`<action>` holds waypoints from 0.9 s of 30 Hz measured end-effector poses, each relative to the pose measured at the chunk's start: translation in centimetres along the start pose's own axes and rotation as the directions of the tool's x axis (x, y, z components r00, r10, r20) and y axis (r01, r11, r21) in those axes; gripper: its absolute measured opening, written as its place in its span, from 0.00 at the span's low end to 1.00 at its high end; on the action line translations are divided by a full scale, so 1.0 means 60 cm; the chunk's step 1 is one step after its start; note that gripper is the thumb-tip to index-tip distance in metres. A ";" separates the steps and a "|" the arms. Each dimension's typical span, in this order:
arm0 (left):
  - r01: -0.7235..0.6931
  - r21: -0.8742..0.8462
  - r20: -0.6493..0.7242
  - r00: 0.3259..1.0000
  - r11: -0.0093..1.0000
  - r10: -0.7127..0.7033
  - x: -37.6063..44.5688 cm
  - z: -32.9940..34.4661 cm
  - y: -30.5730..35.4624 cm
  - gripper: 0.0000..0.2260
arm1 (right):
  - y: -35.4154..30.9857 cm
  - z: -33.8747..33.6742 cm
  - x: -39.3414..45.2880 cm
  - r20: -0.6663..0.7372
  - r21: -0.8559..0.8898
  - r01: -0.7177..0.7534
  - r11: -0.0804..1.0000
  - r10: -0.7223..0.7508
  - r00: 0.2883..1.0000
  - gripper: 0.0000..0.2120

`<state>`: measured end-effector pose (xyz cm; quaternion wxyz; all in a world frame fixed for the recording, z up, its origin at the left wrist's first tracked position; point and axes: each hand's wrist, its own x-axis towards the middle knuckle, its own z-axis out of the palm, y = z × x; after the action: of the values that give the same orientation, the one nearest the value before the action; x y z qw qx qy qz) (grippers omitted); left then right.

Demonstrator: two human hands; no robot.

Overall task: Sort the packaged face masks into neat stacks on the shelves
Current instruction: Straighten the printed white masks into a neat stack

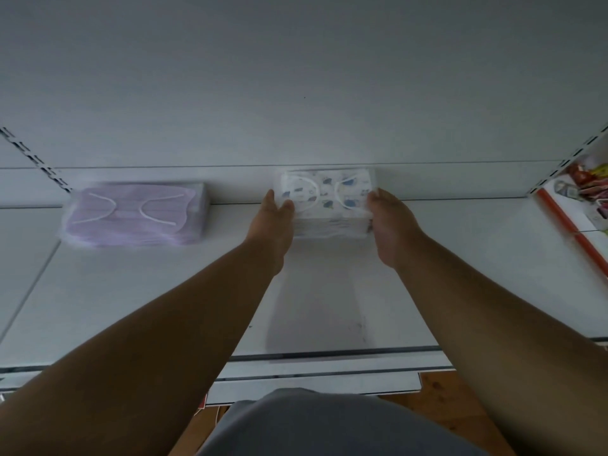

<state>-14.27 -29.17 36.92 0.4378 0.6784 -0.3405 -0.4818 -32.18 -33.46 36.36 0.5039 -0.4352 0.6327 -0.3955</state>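
Note:
A stack of white packaged face masks printed with small blue figures (pixel 327 205) sits on the white shelf (pixel 329 291), close to the back panel. My left hand (pixel 273 222) holds the stack's left end, its thumb lying over the top pack. At the stack's right end my right hand (pixel 391 225) holds it the same way. The other fingers of both hands are hidden behind the stack's sides. Further left on the same shelf lies a separate stack of purple packaged masks (pixel 136 213), untouched.
A slotted upright (pixel 36 156) rises at the left, another (pixel 572 156) at the right. Beyond the right one are colourful packaged goods (pixel 589 189) and an orange strip (pixel 572 228). The shelf's front edge (pixel 329 357) is near my body, with wooden floor below.

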 end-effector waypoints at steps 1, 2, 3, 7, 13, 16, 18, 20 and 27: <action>0.017 0.023 -0.019 1.000 1.000 -0.017 -0.001 0.000 -0.001 0.16 | -0.001 -0.002 0.001 0.002 -0.034 0.020 0.999 -0.020 1.000 0.11; 0.023 0.006 -0.021 1.000 1.000 -0.023 0.001 -0.001 -0.001 0.18 | 0.001 -0.006 0.003 0.003 -0.054 0.047 0.997 -0.047 0.999 0.11; 0.019 0.018 -0.019 1.000 1.000 -0.019 0.001 -0.004 -0.003 0.21 | 0.004 -0.009 0.005 0.003 -0.085 0.061 0.995 -0.061 0.998 0.12; -0.022 0.109 -0.071 0.997 0.994 0.030 -0.002 -0.010 0.007 0.28 | 0.001 -0.016 0.010 -0.061 -0.316 0.109 0.943 -0.134 0.989 0.12; -0.664 0.681 0.194 0.568 0.307 0.800 -0.013 -0.024 0.034 0.16 | -0.008 -0.022 -0.024 0.145 -0.664 0.615 0.426 -0.733 0.665 0.15; -0.650 0.748 0.435 0.632 0.133 0.642 0.011 -0.017 0.048 0.16 | -0.012 -0.010 -0.009 0.381 -0.699 0.662 0.269 -0.644 0.663 0.15; -0.596 0.792 0.456 0.721 0.132 0.522 0.021 -0.018 0.039 0.16 | -0.010 -0.005 0.000 0.434 -0.710 0.659 0.250 -0.581 0.688 0.15; -0.590 0.789 0.433 0.733 0.173 0.526 0.023 -0.021 0.023 0.16 | -0.007 -0.004 0.003 0.456 -0.704 0.668 0.242 -0.568 0.686 0.14; -0.593 0.796 0.450 0.717 0.125 0.533 0.024 -0.015 0.019 0.16 | -0.016 -0.004 -0.004 0.455 -0.736 0.639 0.221 -0.537 0.710 0.14</action>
<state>-13.03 -30.63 37.61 0.1304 0.6058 -0.7843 -0.0301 -32.21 -33.48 37.35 0.0595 -0.8489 0.4997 -0.1616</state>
